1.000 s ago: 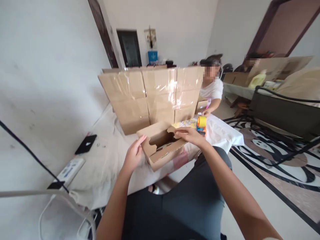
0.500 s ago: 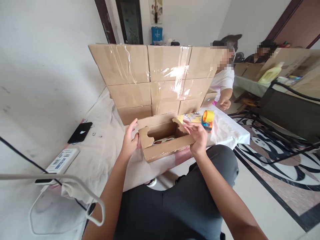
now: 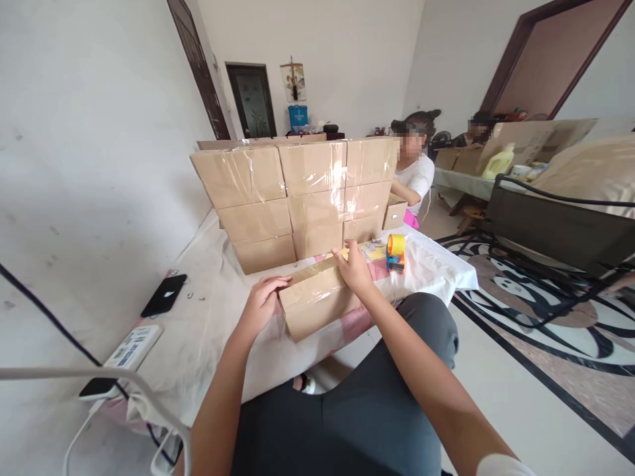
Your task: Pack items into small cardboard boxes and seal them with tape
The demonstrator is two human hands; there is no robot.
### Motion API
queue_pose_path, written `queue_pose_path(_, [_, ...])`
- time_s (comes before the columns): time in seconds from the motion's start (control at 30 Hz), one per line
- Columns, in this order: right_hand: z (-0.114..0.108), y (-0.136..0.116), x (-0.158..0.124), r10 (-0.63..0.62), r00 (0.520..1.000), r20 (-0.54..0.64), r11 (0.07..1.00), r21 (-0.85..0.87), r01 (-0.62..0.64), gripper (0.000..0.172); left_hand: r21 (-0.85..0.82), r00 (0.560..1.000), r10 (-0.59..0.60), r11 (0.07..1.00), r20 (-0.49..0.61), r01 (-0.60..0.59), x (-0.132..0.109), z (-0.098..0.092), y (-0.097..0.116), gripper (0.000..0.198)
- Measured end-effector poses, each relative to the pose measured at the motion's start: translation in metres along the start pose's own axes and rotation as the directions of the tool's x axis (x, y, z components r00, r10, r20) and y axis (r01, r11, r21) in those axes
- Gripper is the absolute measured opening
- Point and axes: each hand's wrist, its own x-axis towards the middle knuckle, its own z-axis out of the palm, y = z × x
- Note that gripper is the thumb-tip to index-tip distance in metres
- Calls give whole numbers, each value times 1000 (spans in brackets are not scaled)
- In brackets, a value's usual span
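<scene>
A small brown cardboard box (image 3: 317,305) lies near the table's front edge, clear tape shining along its upper side. My left hand (image 3: 260,305) grips its left end, with the fingertips over the top corner. My right hand (image 3: 355,270) is closed over the upper right part of the box, the fingers bent across its top edge. The side of the box towards me is unbroken; its opening is out of view. To the right of the box stands a tape dispenser (image 3: 395,254) with a yellow roll.
Stacked taped cartons (image 3: 315,192) form a wall behind the box. A black phone (image 3: 165,295) and a white power strip (image 3: 129,350) lie at left, near cables. Across the table sits a person (image 3: 417,175) in white. A dark chair (image 3: 555,244) stands at right.
The box was open towards me, with torn flaps; it has been turned so that a taped, closed side shows. My right hand has moved from its right end onto its top. My view has lifted.
</scene>
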Motion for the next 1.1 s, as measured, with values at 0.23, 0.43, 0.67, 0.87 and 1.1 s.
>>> queue_pose_path(0.23, [3, -26, -1, 234, 950, 205, 905, -403, -136, 49, 306, 996, 77, 948, 42, -86, -9, 40, 70, 38])
queue_pose_path(0.43, [-22, 33, 26, 60, 990, -127, 979, -184, -83, 44, 488, 979, 99, 855, 180, -176, -9, 74, 74, 48])
queue_pose_path(0.67, [-92, 158, 93, 392, 831, -395, 919, 127, -373, 75, 478, 957, 133, 843, 257, -246, 6, 48, 50, 39])
queue_pose_path(0.87, [-84, 222, 92, 430, 889, -157, 876, 310, -369, 49, 604, 952, 153, 744, 265, -287, 9, 54, 39, 41])
queue_pose_path(1.1, [-82, 228, 78, 340, 928, -155, 829, 516, -218, 37, 703, 968, 134, 667, 214, -247, 26, 67, 48, 40])
